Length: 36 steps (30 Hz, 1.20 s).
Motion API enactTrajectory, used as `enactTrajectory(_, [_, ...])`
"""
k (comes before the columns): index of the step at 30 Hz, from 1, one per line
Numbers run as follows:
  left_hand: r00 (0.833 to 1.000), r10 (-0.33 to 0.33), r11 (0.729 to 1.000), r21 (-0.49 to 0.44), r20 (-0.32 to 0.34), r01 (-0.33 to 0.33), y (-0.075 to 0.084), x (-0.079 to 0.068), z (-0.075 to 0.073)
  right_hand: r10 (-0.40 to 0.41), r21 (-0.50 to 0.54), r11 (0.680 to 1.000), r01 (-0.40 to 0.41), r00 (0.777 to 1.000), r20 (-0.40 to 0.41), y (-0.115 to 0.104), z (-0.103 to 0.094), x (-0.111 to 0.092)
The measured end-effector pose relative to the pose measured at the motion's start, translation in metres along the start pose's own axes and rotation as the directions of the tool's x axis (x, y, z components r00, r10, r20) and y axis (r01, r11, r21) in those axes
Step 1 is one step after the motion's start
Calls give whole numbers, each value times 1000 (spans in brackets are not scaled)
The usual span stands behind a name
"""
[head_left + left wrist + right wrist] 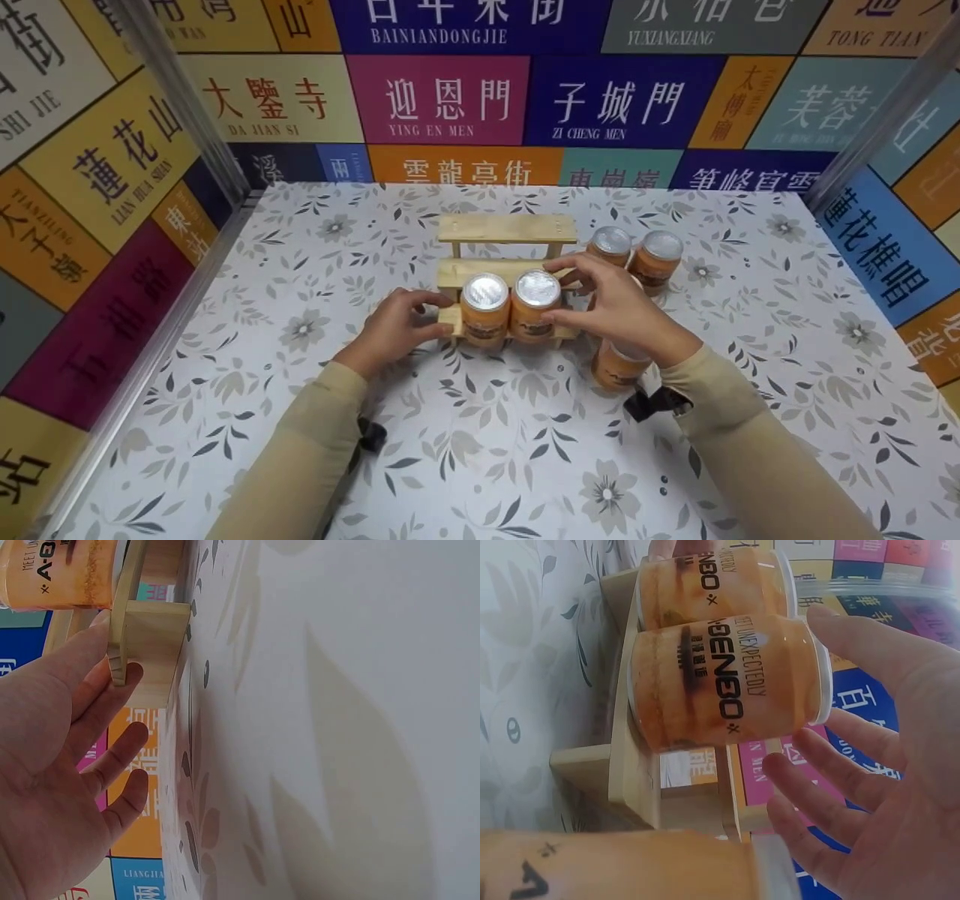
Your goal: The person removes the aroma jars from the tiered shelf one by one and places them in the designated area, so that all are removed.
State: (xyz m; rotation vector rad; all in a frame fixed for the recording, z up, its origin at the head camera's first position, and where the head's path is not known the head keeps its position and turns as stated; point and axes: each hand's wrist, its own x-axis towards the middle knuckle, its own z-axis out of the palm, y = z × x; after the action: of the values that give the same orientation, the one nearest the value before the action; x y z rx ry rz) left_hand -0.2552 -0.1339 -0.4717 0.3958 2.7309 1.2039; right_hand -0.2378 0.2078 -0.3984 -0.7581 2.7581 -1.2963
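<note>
A small wooden tiered rack (507,229) stands on the table. Two orange cans with silver lids, a left can (484,309) and a right can (534,304), stand upright side by side on its lowest step. My left hand (394,326) pinches the left end of that step (120,637) between thumb and fingers. With thumb and index finger at the rim of the right can (727,682), my right hand (619,300) holds it from the right; the other fingers are spread apart from it.
Right of the rack stand two more cans, one (611,244) beside another (656,261). A nearer can (619,367) sits under my right wrist, partly hidden. Printed panels (435,101) wall the back and sides of the flower-patterned table (480,465).
</note>
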Motion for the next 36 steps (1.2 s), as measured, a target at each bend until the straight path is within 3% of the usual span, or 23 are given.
enactTrajectory(13, [999, -32, 999, -8, 10, 32, -2, 1, 2, 50, 1, 999, -50, 997, 66, 0, 9, 8])
enactTrajectory(24, [999, -41, 999, -7, 15, 41, -1, 1, 1, 182, 195, 963, -188, 982, 47, -1, 12, 5])
enactTrajectory(31, [1000, 9, 1000, -11, 17, -9, 0, 0, 0, 141, 198, 970, -144, 990, 28, -2, 7, 4])
enactTrajectory(36, [1000, -10, 1000, -11, 14, 10, 0, 0, 0, 134, 187, 974, -130, 991, -8, -2, -1, 1])
